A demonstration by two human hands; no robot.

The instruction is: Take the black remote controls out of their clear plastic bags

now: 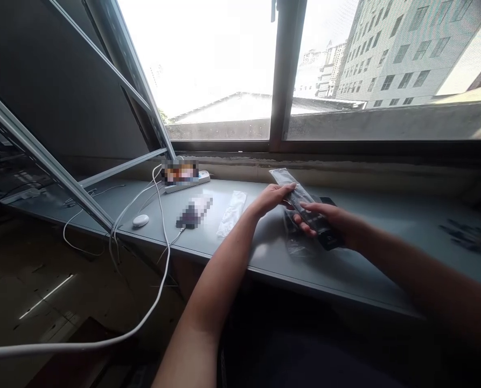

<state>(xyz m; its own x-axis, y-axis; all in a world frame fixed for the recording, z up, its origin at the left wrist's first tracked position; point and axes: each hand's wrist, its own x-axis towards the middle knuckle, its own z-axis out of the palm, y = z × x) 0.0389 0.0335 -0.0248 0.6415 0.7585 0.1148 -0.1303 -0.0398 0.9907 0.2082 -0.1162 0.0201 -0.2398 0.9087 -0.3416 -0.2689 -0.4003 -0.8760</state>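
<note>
In front of me over the grey desk is a clear plastic sleeve [284, 178], held at a slant. Its lower right end looks dark, with a black flat piece [329, 240] there; what kind of item it is, I cannot make out. My left hand [273, 197] grips the sleeve's left side, thumb on top. From the right, my right hand [335, 216] holds its lower part, with the thumb lying across the upper face and fingers beneath. Under both hands, another clear plastic bag [300, 248] rests on the desk.
A white plastic packet [232, 213] lies left of my hands. Beyond it are a blurred-out phone-like object [194, 211], a round white puck [140, 220] and a power strip [187, 182]. White cables [165, 269] hang over the desk's front edge. Dark items [470, 237] lie far right.
</note>
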